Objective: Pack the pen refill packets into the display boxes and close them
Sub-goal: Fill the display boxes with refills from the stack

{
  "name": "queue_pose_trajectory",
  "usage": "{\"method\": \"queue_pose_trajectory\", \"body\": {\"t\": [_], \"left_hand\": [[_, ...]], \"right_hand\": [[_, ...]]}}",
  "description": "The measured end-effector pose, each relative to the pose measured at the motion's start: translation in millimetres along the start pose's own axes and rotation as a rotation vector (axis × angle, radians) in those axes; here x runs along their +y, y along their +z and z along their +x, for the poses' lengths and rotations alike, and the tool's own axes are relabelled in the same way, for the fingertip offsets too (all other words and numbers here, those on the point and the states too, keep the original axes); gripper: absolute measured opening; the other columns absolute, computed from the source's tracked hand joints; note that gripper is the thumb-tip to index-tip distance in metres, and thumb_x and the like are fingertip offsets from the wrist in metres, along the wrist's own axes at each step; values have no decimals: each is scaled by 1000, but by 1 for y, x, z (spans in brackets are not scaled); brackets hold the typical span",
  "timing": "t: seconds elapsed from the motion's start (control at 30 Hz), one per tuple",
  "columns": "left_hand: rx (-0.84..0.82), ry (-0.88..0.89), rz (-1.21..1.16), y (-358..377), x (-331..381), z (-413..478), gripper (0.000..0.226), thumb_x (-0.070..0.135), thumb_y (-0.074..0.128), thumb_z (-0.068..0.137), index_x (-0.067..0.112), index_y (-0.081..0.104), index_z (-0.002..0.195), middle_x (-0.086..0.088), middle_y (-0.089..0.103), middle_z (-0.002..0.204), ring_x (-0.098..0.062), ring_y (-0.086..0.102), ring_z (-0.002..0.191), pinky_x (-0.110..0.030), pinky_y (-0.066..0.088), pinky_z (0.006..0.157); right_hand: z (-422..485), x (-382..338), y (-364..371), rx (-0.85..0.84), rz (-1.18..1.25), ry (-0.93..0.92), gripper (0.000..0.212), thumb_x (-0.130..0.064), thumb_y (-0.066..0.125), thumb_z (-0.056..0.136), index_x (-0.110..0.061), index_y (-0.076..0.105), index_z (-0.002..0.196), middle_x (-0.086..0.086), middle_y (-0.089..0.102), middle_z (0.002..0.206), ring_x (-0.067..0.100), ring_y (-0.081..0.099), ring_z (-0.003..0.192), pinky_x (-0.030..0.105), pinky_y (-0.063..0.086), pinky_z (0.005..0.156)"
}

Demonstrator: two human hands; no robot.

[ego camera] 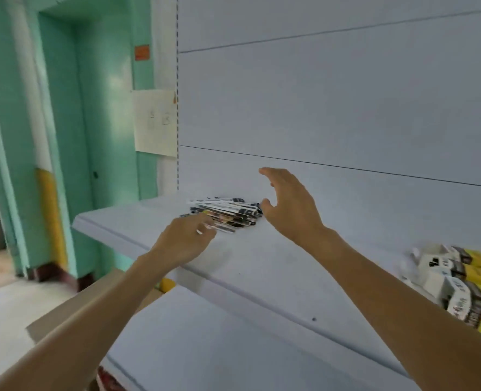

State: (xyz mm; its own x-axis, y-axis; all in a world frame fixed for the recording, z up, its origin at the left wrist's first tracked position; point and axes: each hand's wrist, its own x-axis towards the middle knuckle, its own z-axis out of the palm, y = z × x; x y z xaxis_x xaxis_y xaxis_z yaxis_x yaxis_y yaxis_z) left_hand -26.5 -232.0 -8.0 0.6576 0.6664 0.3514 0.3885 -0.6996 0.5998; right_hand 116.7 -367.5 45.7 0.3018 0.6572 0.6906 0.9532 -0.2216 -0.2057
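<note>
Far L: green wall (pixel 101 108) w/ a doorway, an orange sticker (pixel 142 53) up high and a paper sheet (pixel 154 122) pinned beside the grey back panel (pixel 318 94).

L hand (pixel 184 239) reaches over the front edge of the shelf (pixel 261 258). Its fingers (pixel 205 221) are curled and lie over the near-left corner of the refill packets (pixel 230 213). They touch the stack there, but motion blur hides whether they actually pinch a packet, so I can't tell.

The packets sit in a loose, fanned pile, flat on the shelf near its L end, close to the back panel, between the two hands.

R hand (pixel 290 207) hovers just R of the pile, fingers straight and spread, holding nothing. Its thumb (pixel 266 207) is right at the pile's R end; contact unclear. The other fingers are raised above the pile, pointing L.

Far R, same shelf: display boxes (pixel 453 286), white/black w/ yellow, well apart from the pile, partly cut by the frame edge. Flap state is too blurred to read.

Below, in the foreground, a lower shelf (pixel 205 334).
</note>
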Motion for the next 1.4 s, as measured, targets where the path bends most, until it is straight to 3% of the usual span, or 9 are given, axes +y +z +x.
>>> {"method": "queue_pose_trajectory", "body": {"t": [0.13, 0.43, 0.63, 0.77, 0.93, 1.1, 1.2, 1.27, 1.4], "left_hand": [[-8, -35, -46, -27, -50, 14, 13, 25, 54, 91, 27, 61, 102, 7, 59, 96, -11, 54, 89, -19, 38, 72], [-94, 86, -60, -59, -144, 108, 16, 22, 55, 91, 24, 62, 105, 5, 63, 105, -12, 58, 99, -18, 38, 79], [-224, 214, -92, -46, -164, 158, 17, 19, 55, 92, 22, 65, 105, 4, 64, 105, -9, 57, 93, -16, 38, 75], [-322, 275, -44, -20, -161, 178, 22, 20, 51, 92, 21, 67, 107, 5, 63, 115, -10, 56, 101, -20, 38, 82], [-293, 359, 121, 3, -162, 184, 24, 23, 51, 88, 26, 68, 105, 5, 65, 111, -18, 56, 103, -31, 44, 90], [-243, 263, -72, 3, -173, 188, 23, 26, 61, 83, 36, 59, 63, 8, 67, 85, -16, 61, 88, -31, 49, 81], [-193, 215, -106, 5, -176, 189, 5, 30, 68, 80, 30, 63, 82, 13, 62, 85, -11, 57, 90, -26, 43, 75], [-187, 231, -29, 6, -177, 190, 20, 35, 67, 81, 27, 63, 99, 13, 57, 94, -12, 54, 98, -26, 39, 77], [-227, 236, -4, 6, -177, 191, 13, 36, 62, 85, 31, 67, 95, 9, 64, 108, -16, 52, 106, -30, 40, 90]], "right_hand": [[26, -22, 55, -112, 38, 10, 56, -11, 50, 86, -20, 37, 139, -1, 42, 140, 16, 44, 122, 31, 39, 95], [91, -22, 143, -220, -33, 251, 49, -16, 53, 87, -20, 42, 134, 1, 49, 132, 19, 49, 116, 35, 44, 93], [91, -3, 163, -308, -88, 484, 14, -20, 60, 83, -17, 64, 95, 2, 66, 99, 20, 61, 90, 37, 52, 84], [70, -2, 169, -449, -119, 500, 28, -18, 52, 83, -21, 61, 109, -5, 60, 103, 17, 56, 96, 30, 47, 80], [60, -6, 184, -342, -293, 429, 35, -19, 44, 90, -21, 57, 122, 1, 54, 117, 20, 49, 112, 34, 44, 90], [58, -7, 189, -266, -364, 368, 26, -20, 46, 89, -17, 62, 110, 1, 53, 109, 17, 48, 108, 30, 38, 84], [57, -12, 188, -274, -312, 392, 15, -17, 47, 88, -14, 56, 100, 0, 56, 105, 20, 51, 99, 30, 40, 79], [55, -14, 187, -267, -338, 369, 18, -14, 45, 88, -12, 54, 103, 2, 58, 105, 23, 51, 95, 32, 39, 77], [52, -10, 184, -187, -381, 354, 17, -12, 41, 91, -10, 55, 100, 3, 58, 103, 24, 51, 97, 32, 36, 74]]}}
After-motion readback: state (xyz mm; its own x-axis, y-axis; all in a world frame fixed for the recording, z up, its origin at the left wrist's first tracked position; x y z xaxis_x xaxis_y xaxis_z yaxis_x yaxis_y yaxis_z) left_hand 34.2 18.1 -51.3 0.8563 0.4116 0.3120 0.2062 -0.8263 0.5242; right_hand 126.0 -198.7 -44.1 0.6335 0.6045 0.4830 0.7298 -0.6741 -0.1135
